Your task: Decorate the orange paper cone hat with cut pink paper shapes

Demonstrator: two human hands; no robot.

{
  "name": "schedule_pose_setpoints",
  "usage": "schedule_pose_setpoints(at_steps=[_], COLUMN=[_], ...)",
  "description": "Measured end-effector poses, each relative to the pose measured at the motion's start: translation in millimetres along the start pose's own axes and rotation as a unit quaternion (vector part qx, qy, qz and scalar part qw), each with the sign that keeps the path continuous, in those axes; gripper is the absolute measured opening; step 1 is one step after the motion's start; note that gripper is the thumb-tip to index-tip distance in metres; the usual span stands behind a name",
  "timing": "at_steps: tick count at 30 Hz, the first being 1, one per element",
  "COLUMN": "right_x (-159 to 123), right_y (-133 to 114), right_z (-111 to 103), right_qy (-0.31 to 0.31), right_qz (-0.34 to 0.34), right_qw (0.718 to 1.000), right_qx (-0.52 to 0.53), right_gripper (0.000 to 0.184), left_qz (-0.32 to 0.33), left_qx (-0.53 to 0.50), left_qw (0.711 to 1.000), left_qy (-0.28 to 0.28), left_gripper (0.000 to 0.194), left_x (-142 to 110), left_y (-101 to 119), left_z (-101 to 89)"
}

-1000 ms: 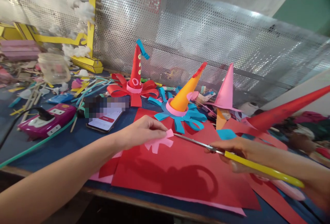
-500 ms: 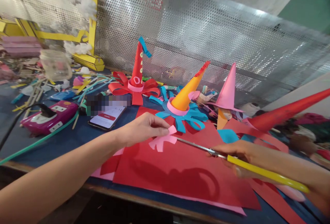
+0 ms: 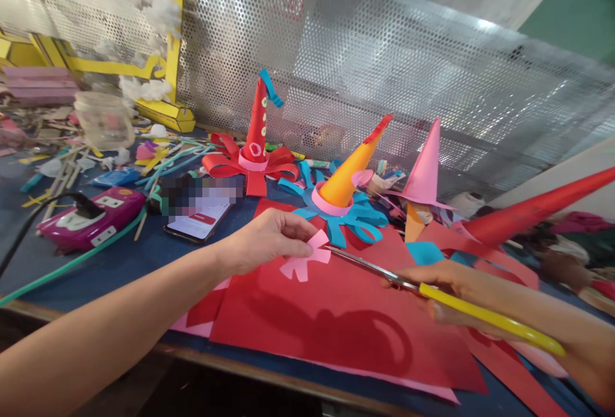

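Note:
Pinched in my left hand (image 3: 273, 241) is a small pink paper flower (image 3: 307, 260) with notched petals. It hangs above a large red paper sheet (image 3: 288, 324) that lies over pink paper. My right hand (image 3: 442, 282) grips yellow-handled scissors (image 3: 485, 316), their blades pointing left. The blade tips meet the flower's right edge, at a gap between two petals. Behind my hands stand a yellow paper cone hat (image 3: 343, 177) with blue looped strips and a red cone hat (image 3: 254, 125) with red loops.
A phone (image 3: 202, 215) and a purple power strip (image 3: 98, 220) with cables lie at left. A pink cone hat (image 3: 425, 161) and a long red cone (image 3: 538, 209) are at right. Perforated metal (image 3: 384, 77) closes off the back; scraps and a plastic jar (image 3: 103, 121) fill the far left.
The scissors have shifted slightly left and up, their tips now at the flower's petal gap. My left hand has turned the flower a little.

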State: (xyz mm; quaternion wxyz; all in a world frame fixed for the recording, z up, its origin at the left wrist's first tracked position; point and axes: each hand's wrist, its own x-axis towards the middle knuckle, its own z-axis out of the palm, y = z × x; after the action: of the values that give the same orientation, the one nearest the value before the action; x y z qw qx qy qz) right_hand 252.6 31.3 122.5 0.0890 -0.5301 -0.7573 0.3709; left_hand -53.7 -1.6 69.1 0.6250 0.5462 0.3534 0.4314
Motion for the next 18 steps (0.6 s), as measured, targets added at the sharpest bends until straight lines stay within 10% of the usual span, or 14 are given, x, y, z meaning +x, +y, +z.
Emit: schedule_pose_setpoints(at_steps=[3, 18], right_x=[2.4, 6.8], right_y=[-3.7, -2.1], right_z=[1.0, -5.2], right_qy=[-0.150, -0.211], right_qz=[-0.005, -0.018], right_qw=[0.987, 0.971], right_qx=[-0.054, -0.108], right_gripper=[0.031, 0.039], left_qz=[-0.006, -0.010], left_qx=[-0.001, 0.015], left_qw=[1.000, 1.000], left_qy=[0.005, -0.006], left_gripper=[0.015, 0.016], left_x=[0.2, -0.9], left_y=[0.4, 1.6], left_z=[0.8, -0.4])
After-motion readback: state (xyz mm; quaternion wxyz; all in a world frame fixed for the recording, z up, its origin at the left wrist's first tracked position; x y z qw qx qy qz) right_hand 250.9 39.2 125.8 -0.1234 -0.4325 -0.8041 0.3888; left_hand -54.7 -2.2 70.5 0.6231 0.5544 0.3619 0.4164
